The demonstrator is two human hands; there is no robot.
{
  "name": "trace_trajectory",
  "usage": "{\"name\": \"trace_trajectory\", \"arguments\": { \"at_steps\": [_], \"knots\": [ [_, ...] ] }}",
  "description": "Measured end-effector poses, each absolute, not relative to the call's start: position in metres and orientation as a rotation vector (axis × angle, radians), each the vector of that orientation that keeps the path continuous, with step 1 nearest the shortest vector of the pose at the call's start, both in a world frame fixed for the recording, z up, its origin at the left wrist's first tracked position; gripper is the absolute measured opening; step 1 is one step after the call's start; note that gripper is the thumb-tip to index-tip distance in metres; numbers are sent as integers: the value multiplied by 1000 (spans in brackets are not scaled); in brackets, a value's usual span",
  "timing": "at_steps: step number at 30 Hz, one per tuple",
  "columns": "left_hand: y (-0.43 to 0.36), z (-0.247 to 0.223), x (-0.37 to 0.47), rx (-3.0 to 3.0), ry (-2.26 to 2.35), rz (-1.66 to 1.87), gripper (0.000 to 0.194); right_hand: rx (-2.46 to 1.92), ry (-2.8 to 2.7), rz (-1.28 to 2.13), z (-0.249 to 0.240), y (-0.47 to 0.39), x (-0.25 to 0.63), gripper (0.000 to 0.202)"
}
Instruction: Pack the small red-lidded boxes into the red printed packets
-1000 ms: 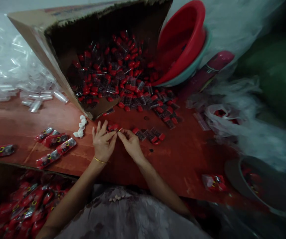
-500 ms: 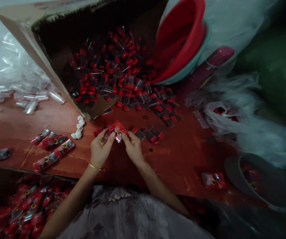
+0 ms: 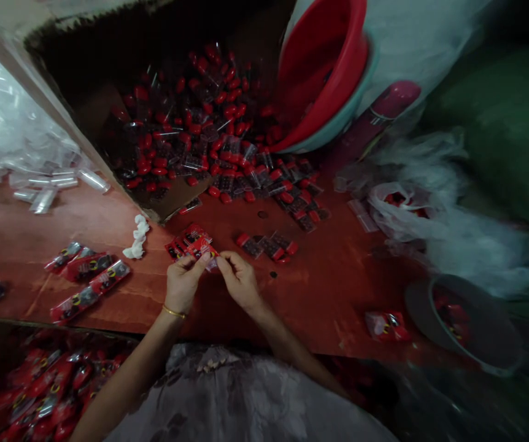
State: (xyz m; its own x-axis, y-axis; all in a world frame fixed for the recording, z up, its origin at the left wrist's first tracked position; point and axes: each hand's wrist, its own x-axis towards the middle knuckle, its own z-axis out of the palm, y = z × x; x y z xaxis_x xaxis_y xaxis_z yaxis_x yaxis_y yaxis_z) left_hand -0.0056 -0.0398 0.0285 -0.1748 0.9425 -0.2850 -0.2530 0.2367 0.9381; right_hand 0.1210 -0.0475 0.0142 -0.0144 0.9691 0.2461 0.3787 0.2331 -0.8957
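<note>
In the middle of the red-brown worktop, both my hands are at a small red printed packet with a clear plastic part. My left hand pinches its left side between thumb and fingers. The thumb and forefinger of my right hand close on the right edge. Just beyond the left fingers lie more red printed pieces, partly hidden. Several small clear containers with red caps lie past my right hand. Filled red packets rest to the left.
A tipped cardboard box spills red-capped containers. A red basin leans at its right, near a pink-capped spray can. Clear tubes heap at left; a grey bowl and plastic bags stand right. Packets fill a box below.
My hands and the packet have come slightly lower, uncovering more of the red printed pieces behind. The whole view has shifted a little, with things appearing further left.
</note>
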Motion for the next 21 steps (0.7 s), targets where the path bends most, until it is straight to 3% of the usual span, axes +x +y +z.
{"name": "trace_trajectory", "arguments": {
  "at_steps": [6, 12, 16, 21],
  "knots": [
    [-32, 37, -7, 491, 1184, 1162, 34, -1760, -1929, 120, 17, -40, 172, 41],
    [-30, 46, -4, 358, 1103, 1013, 36, -1816, -2146, -98, 5, -34, 182, 27],
    [-33, 46, 0, 320, 1143, 1036, 38, -1728, -2028, 19, 1, -38, 179, 24],
    [-34, 42, 3, 316, 1185, 1105, 37, -1576, -1690, 619, 9, -62, 181, 23]
  ]
}}
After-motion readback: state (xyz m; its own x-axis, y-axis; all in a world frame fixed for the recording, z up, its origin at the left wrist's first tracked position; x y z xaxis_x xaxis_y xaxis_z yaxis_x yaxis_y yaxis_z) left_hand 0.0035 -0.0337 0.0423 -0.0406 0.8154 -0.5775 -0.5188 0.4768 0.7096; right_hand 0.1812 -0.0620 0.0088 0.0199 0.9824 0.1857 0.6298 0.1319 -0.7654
